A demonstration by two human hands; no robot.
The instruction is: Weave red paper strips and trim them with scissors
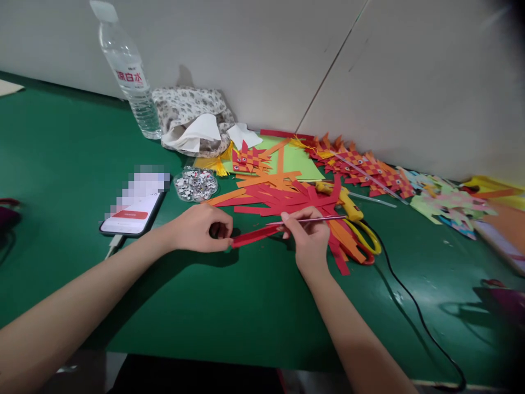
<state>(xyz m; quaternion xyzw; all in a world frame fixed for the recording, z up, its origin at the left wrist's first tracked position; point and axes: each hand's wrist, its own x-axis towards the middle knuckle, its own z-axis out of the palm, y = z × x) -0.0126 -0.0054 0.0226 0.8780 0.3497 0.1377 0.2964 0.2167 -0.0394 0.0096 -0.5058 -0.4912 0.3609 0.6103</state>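
Between my two hands a folded red paper strip (252, 237) stretches just above the green table. My left hand (200, 227) pinches its left end between thumb and fingers. At the other end, my right hand (311, 241) is closed round a slim, dark-red, pencil-like stick (334, 218), its pointed tip lying over the strip. The fingers of that hand also touch the strip's right end. Just beyond lies a heap of red and orange paper strips (279, 200). A clear box of googly eyes (196, 184) sits past my left hand.
A yellow glue gun (348, 205) and scissors with yellow and orange handles (371, 238) lie right of the heap. A black cord (410, 298) crosses the right side. Woven paper fish (361, 164) line the wall. A phone (131, 205), water bottle (127, 76) and tissue pouch (192, 104) are at left.
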